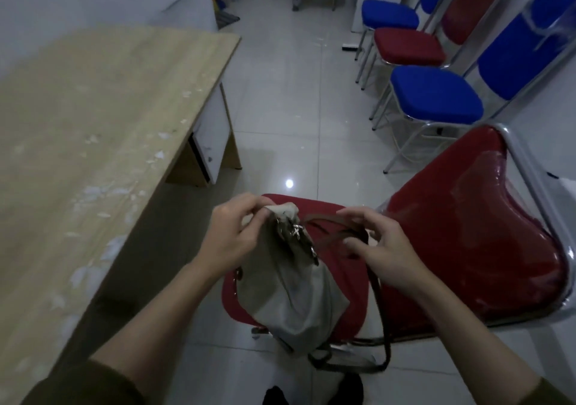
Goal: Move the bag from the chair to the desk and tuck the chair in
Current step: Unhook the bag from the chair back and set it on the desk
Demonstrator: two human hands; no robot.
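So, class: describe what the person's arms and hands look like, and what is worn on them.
Both forearms are bare, with dark olive-brown sleeves pushed up toward the elbows. The left hand and right hand wear no gloves, and no rings, watch or bracelets show. The fingers are uncovered.

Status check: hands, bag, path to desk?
Left hand pinching bag top; right hand on strap. Bag over red chair. Desk left, nothing between.

Bag [290,292] on chair [442,248], desk [93,124] to the left
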